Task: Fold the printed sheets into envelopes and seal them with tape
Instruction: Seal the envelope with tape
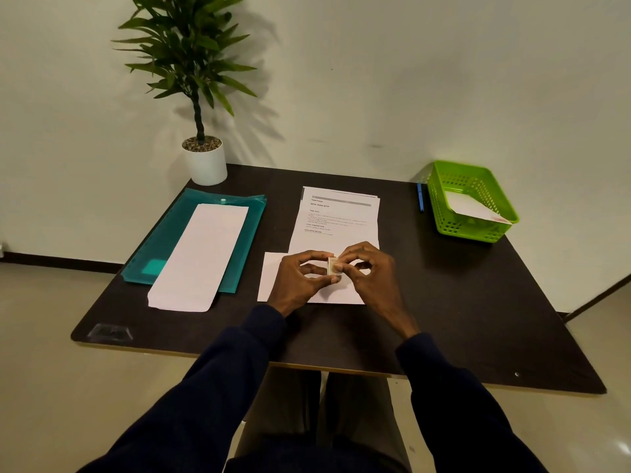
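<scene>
A small roll of clear tape (332,266) stands on edge between my two hands, just above a white envelope (273,274) lying at the middle of the dark table (444,302). My left hand (300,278) grips the roll with thumb and fingers curled round it. My right hand (367,268) pinches at the roll's right side with its fingertips. Behind the hands lies a stack of printed sheets (336,218). A pile of long white envelopes (201,257) rests on a teal plastic folder (246,227) at the left.
A green plastic basket (474,230) at the back right corner holds a white envelope (473,208). A blue pen (420,198) lies left of the basket. A potted plant (205,162) stands at the back left corner. A clear plastic piece (110,333) sits near the front left edge.
</scene>
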